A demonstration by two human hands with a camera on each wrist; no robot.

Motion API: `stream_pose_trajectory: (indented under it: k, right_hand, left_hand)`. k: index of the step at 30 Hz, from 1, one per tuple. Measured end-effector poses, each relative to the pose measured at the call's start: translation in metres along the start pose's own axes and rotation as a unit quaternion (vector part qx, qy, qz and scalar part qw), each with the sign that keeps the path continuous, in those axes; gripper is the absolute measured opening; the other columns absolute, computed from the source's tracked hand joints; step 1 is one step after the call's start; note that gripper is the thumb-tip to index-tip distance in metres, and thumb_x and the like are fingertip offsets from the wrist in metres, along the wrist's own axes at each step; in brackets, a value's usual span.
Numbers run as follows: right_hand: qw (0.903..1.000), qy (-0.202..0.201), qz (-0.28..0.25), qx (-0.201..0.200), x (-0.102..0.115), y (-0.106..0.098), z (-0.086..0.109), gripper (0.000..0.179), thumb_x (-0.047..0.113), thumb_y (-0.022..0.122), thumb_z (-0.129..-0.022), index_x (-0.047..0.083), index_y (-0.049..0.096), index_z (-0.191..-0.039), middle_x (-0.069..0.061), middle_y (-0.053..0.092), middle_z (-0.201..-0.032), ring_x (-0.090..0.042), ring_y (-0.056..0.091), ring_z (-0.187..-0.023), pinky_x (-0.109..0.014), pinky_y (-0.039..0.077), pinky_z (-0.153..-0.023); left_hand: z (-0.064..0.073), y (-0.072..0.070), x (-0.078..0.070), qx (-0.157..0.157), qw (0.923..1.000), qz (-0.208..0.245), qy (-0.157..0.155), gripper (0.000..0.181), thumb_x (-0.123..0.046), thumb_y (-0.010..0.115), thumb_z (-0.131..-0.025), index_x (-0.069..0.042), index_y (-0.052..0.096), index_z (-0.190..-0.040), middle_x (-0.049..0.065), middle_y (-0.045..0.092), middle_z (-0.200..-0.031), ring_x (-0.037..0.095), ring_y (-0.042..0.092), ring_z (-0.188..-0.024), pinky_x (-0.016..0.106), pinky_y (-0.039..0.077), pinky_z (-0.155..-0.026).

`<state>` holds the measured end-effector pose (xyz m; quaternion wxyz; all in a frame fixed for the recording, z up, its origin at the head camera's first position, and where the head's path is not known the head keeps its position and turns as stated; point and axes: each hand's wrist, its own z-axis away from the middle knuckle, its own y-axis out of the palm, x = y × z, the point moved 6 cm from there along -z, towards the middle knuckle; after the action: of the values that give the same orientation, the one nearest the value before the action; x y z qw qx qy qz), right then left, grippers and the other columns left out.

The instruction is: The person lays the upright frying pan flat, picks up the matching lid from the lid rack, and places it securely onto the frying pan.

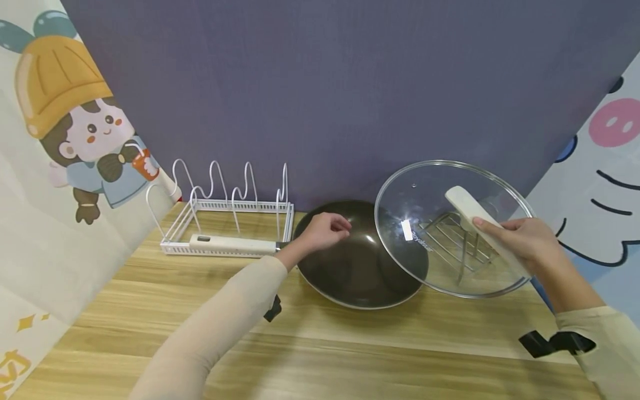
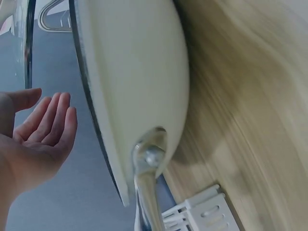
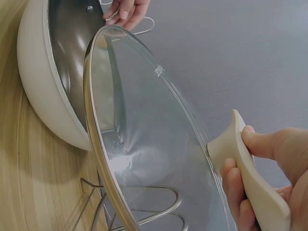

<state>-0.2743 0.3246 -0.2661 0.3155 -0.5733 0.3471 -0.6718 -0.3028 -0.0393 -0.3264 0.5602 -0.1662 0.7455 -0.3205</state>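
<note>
My right hand grips the cream handle of a round glass lid with a metal rim. The lid is held up at the right, overlapping the wok's right edge in the head view. Below my left hand sits a wok, dark inside and cream outside, on the table. That hand hovers over the wok's left part, fingers loosely bent and nothing in them, as the left wrist view also shows. The wok's cream handle points left.
A white wire rack with upright loops stands at the left, the wok's handle lying across its front edge. Behind the glass lid, a metal wire stand shows on the wooden table. A grey-blue panel rises at the back.
</note>
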Motion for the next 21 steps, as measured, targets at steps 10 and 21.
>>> stream_pose_trajectory:
  k: [10,21]
  right_hand:
    - [1.0000,-0.008,-0.004,-0.001,-0.001,0.004,0.000,0.086,0.062,0.054,-0.087,-0.012,0.048,-0.131,-0.029,0.056,-0.106,-0.017,0.053,-0.071,-0.029,0.049,-0.055]
    - [0.9998,-0.018,0.003,-0.002,-0.001,0.004,0.004,0.084,0.062,0.052,-0.088,-0.011,0.050,-0.130,-0.033,0.055,-0.110,-0.018,0.052,-0.072,-0.028,0.047,-0.055]
  left_hand:
    - [0.019,-0.009,0.003,0.007,0.9992,-0.031,0.022,0.021,-0.010,0.065,-0.088,-0.003,0.068,-0.108,0.011,0.074,-0.103,0.024,0.069,-0.095,0.030,0.057,-0.088]
    - [0.031,-0.018,0.010,-0.027,0.9986,-0.025,0.039,0.023,-0.007,0.064,-0.088,0.003,0.066,-0.109,0.014,0.072,-0.103,0.026,0.069,-0.093,0.033,0.057,-0.087]
